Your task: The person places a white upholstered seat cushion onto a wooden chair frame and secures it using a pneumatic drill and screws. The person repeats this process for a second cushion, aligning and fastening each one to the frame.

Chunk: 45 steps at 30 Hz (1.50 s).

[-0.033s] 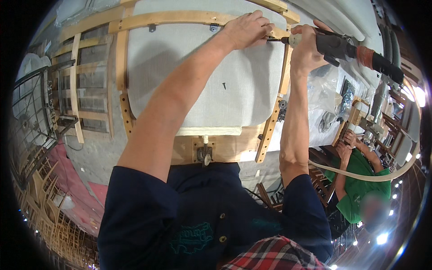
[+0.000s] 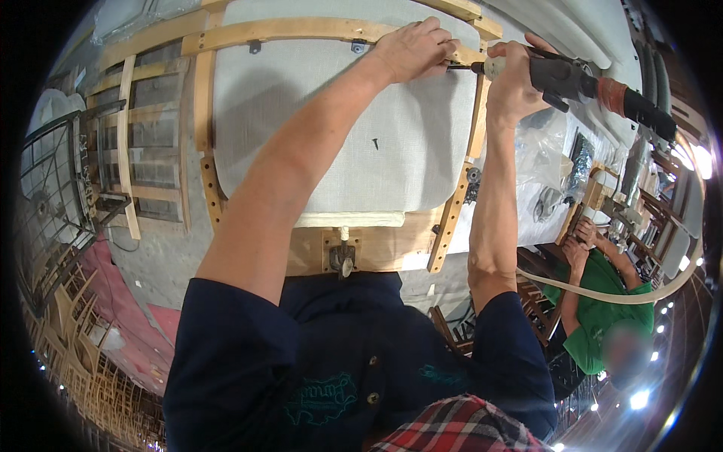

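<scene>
1. The screw (image 2: 456,67) sits at the far right corner of the wooden seat frame (image 2: 301,30), where the curved far rail meets the right side rail. It is small and half hidden by fingers; how deep it sits, I cannot tell.
2. The left hand (image 2: 410,49) is on the far rail with fingers pressed together, pinching at the screw or the bit tip. Exactly which, I cannot tell.
3. The right hand (image 2: 512,79) is wrapped tight round the grip of the power screwdriver (image 2: 572,79). The bit points left, into the corner.
4. Risk: the bit slips off the screw head. The left fingertips are right beside the tip, so a slip would probably go into them.
5. Risk: the screw goes in crooked. The tool comes in nearly flat from the right, and the joint is close to the rail end, so the wood could split.
6. Risk: the hose (image 2: 602,294) trails from the tool, loops near and right, and could drag the tool off line.
7. The white fabric panel (image 2: 339,135) fills the frame. A loose dark screw (image 2: 374,142) lies on it mid-panel; it could roll off or snag the cloth.
8. A person in a green shirt (image 2: 602,301) works at the right, well apart from the tool. The hose passes close by that person, so a tug there is possible.
</scene>
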### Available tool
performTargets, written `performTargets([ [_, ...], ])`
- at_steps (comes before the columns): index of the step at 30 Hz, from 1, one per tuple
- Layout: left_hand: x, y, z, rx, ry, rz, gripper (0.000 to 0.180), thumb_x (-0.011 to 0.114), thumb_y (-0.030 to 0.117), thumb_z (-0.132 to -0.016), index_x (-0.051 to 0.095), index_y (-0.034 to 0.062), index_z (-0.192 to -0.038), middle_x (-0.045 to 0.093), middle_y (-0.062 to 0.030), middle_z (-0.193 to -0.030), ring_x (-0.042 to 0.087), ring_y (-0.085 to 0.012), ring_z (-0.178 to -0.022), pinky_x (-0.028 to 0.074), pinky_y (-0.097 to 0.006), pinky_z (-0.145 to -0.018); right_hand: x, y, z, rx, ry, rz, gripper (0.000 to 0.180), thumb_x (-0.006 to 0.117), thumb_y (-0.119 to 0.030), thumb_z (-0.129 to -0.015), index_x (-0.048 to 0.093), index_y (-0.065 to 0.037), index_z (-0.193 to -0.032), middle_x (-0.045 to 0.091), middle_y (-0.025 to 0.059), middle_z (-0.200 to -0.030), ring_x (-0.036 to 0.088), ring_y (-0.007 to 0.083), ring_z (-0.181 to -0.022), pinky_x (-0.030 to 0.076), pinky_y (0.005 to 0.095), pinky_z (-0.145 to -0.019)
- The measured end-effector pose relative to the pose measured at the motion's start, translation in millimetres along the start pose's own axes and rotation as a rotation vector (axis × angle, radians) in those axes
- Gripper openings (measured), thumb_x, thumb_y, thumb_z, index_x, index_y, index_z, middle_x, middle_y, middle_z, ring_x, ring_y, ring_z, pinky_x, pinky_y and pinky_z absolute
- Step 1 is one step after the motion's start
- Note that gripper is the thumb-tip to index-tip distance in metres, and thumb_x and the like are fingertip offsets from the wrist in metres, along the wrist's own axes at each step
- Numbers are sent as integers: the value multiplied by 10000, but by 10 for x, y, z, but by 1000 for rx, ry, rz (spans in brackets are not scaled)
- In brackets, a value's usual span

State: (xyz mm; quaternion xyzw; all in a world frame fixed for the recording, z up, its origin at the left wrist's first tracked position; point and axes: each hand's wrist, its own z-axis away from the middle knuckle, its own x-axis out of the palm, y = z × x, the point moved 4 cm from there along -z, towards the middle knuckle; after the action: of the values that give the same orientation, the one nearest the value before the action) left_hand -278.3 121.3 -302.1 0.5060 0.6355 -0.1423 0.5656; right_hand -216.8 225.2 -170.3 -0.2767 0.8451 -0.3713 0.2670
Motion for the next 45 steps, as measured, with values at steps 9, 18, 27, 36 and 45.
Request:
performTargets([
  [9,-88,24,-23,-32,-15,-8,476,749,298,-881,585,146,-1302,622,23,-1185,545,-203,-1179,517,-325,-1062,-3,177,-52,-77,-54,-68,45,640,51,-767,638,7,-777,689,33,-673,627,119,-701,491,263,-756],
  [18,-160,-5,32,-42,53,103,454,767,217,-857,639,158,-1289,638,22,-1183,596,-221,-1078,553,-342,-942,30,91,-114,19,-52,-115,160,622,39,-812,596,41,-970,694,72,-640,662,135,-603,511,242,-660],
  [27,-732,459,1034,-206,149,272,223,648,70,-910,726,74,-1119,668,-77,-1155,590,-291,-1126,493,-398,-1003,0,120,-47,24,-34,-135,125,643,46,-773,632,45,-897,701,73,-643,663,155,-600,523,262,-686],
  [36,-736,704,1636,-18,-8,250,264,638,-6,-819,741,80,-1046,669,-62,-1106,596,-254,-1114,483,-385,-1007,-59,-61,-2,108,-4,-57,135,652,15,-770,692,26,-898,728,30,-691,653,128,-695,499,251,-812],
  [45,-761,636,1731,-490,176,441,141,593,34,-937,678,44,-1049,643,-89,-1029,606,-259,-1003,495,-371,-893,-571,-692,347,10,7,-238,221,507,86,-862,561,4,-1059,590,112,-758,631,233,-706,519,393,-860],
])
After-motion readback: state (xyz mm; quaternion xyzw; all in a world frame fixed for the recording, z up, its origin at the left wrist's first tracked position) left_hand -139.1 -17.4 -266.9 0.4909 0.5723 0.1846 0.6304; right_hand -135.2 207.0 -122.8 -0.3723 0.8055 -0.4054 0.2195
